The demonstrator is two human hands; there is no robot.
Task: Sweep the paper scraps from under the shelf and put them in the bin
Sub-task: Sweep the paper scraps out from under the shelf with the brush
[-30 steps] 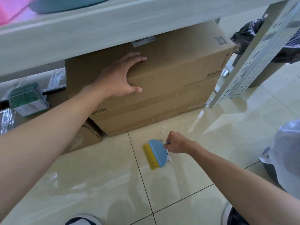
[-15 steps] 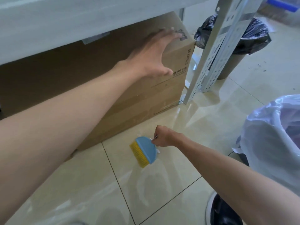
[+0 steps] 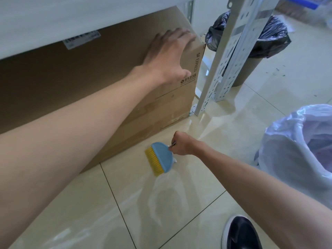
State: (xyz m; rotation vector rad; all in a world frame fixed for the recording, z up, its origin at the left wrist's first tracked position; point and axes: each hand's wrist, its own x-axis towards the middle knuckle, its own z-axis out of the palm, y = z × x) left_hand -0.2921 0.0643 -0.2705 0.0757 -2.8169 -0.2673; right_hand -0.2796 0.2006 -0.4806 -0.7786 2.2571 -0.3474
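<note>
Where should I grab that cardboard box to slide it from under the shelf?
Probably the right front corner of the cardboard box, from the right: its top sits close under the shelf, while that corner stands exposed beside the shelf post.

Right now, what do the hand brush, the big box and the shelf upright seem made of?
Hand brush: glossy blue moulded plastic head; yellow bristles, probably synthetic. Big box: matte brown cardboard, with printed marks and taped seams. Shelf upright: likely white-painted metal, given its rows of punched holes.
</note>
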